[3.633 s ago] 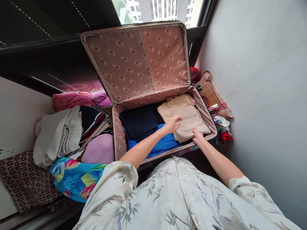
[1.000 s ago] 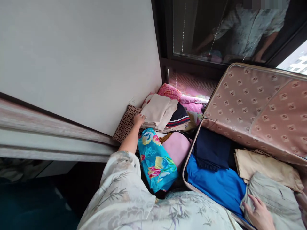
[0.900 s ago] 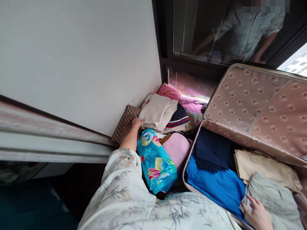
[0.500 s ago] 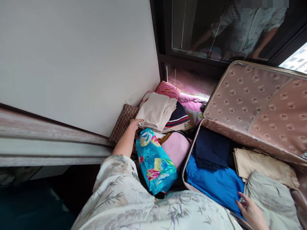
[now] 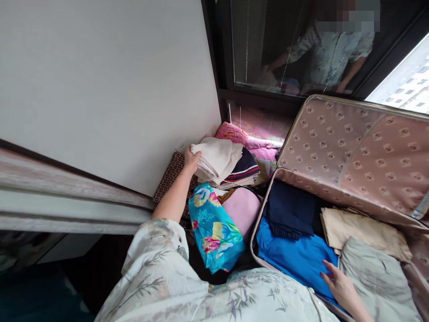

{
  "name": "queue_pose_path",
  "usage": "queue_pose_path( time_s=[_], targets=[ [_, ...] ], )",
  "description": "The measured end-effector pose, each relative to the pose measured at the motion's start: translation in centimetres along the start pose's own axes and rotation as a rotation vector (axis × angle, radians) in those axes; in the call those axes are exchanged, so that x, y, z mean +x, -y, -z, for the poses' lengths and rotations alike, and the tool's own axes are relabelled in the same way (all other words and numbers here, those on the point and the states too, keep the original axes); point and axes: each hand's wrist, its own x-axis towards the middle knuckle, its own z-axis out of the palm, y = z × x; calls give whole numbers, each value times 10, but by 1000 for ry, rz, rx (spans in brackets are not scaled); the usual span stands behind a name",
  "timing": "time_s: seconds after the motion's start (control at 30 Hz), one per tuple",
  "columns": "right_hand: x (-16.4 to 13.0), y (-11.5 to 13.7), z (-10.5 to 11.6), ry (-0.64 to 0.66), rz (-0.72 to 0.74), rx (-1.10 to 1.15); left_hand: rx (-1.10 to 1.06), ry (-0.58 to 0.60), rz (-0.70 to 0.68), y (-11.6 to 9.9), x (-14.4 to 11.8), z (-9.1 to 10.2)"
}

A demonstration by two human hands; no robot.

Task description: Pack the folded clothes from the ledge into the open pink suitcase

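Your left hand (image 5: 191, 160) grips the folded cream cloth (image 5: 216, 158) left of the open suitcase (image 5: 355, 152) — your right hand (image 5: 337, 286) rests spread inside it on blue fabric (image 5: 295, 257).

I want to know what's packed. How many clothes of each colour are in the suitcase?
Folded clothes showing in the suitcase:
Navy: 1
Blue: 1
Beige: 1
Grey-green: 1
Total: 4

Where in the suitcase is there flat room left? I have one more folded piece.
The blue garment lies flat and uncovered between the navy stack and right hand. The right half is crowded with beige clothes.
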Motion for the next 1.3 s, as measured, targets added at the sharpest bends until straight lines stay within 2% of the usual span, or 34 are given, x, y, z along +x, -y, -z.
queue_pose_path(
  time_s=[0.1, 0.2, 0.3, 0.37, 0.43, 0.53, 0.6, 0.7, 0.77, 0.8, 0.83, 0.9, 0.97, 1.0, 1.03, 1.1, 1.17, 1.23, 1.3],
  targets=[
    [3, -3, -3, 2, 9, 23, 157, 77, -171, -47, 12, -15],
    [7, -8, -7, 1, 49, 37, 252, 231, -346, -106, 13, -34],
    [14, -9, -12, 3, 112, 63, 358, 411, -500, -174, -2, -52],
    [19, 0, -11, 7, 171, 76, 427, 567, -550, -222, -22, -62],
    [23, 20, -5, 7, 260, 92, 485, 755, -548, -268, -51, -72],
    [24, 70, 20, -12, 411, 157, 533, 1053, -537, -325, -105, -88],
    [23, 112, 48, -60, 498, 208, 549, 1228, -578, -352, -143, -100],
    [30, 166, 102, -221, 689, 233, 631, 1417, -688, -375, -199, -119],
    [40, 186, 135, -264, 776, 203, 683, 1490, -764, -381, -234, -133],
    [44, 190, 147, -207, 789, 198, 696, 1518, -792, -381, -250, -140],
    [48, 190, 156, -112, 798, 209, 698, 1543, -812, -379, -265, -148],
    [50, 180, 164, 168, 757, 245, 677, 1595, -829, -370, -291, -164],
    [48, 160, 162, 442, 620, 265, 652, 1629, -824, -353, -307, -181],
    [46, 147, 161, 529, 535, 266, 649, 1634, -819, -342, -310, -189],
    [44, 133, 161, 563, 462, 267, 651, 1633, -812, -329, -312, -197],
    [43, 108, 165, 496, 403, 280, 665, 1620, -771, -298, -308, -207],
    [45, 89, 177, 353, 445, 255, 652, 1578, -699, -265, -301, -210],
    [45, 76, 188, 225, 509, 112, 608, 1534, -631, -228, -298, -205],
    [40, 67, 187, 144, 563, -135, 556, 1532, -593, -188, -304, -194]
  ],
)
